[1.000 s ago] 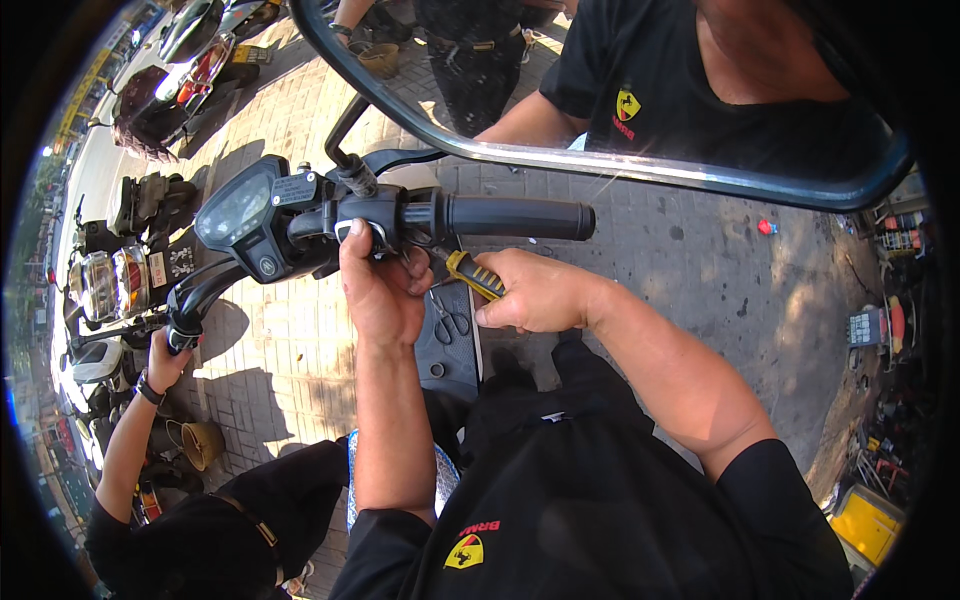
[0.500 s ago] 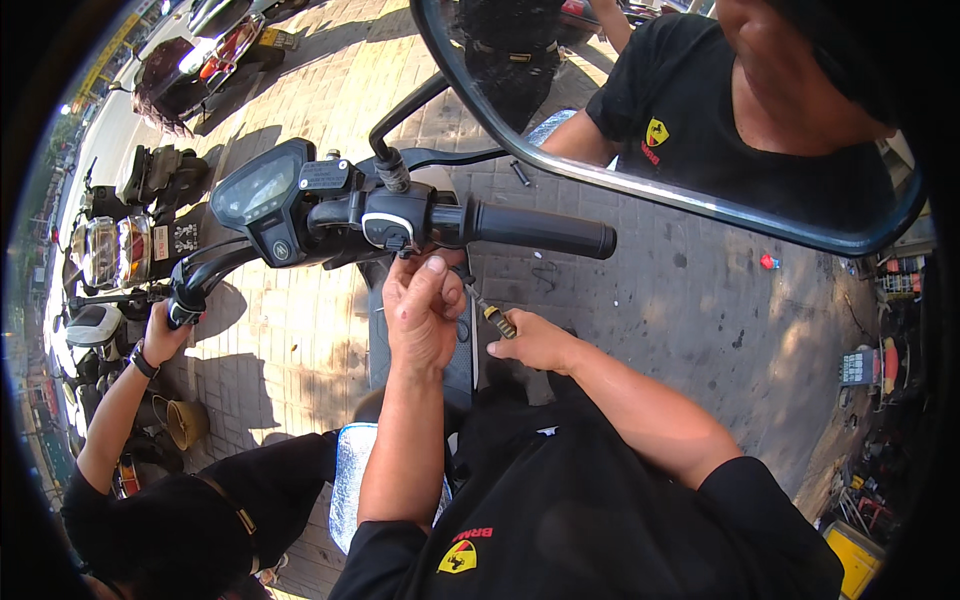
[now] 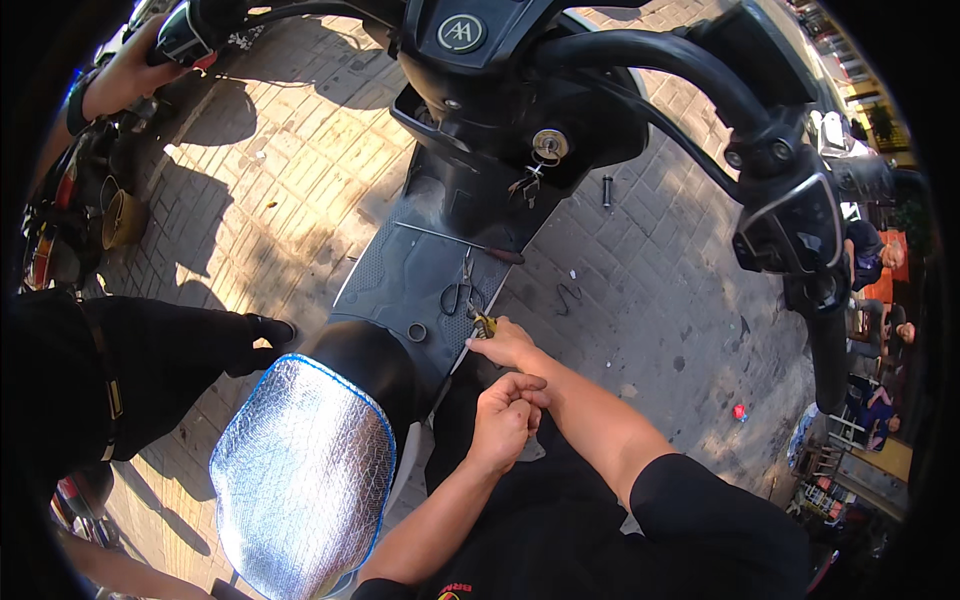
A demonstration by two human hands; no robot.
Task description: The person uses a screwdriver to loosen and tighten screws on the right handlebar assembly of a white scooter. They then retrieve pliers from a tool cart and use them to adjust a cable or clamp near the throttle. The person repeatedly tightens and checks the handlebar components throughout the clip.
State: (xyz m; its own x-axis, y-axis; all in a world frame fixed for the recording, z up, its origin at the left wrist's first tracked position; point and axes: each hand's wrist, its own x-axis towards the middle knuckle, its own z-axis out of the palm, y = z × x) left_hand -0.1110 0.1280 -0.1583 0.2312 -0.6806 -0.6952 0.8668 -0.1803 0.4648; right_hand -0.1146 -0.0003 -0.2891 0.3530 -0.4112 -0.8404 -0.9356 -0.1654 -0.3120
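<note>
Right hand (image 3: 508,345) hiding yellow-handled tool (image 3: 484,322)

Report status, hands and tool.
Right hand on small yellow-handled tool at footboard edge. Left hand closed, contents unseen. Scissors, ring lie beside.

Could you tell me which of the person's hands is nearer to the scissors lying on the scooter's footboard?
Right. The right hand sits just beside the scissors, at the footboard's edge; the left hand is farther back, closed near the body.

Street-side repair spot; brick paving (image 3: 300,180); scooter (image 3: 480,150); scattered tools (image 3: 458,296)
</note>
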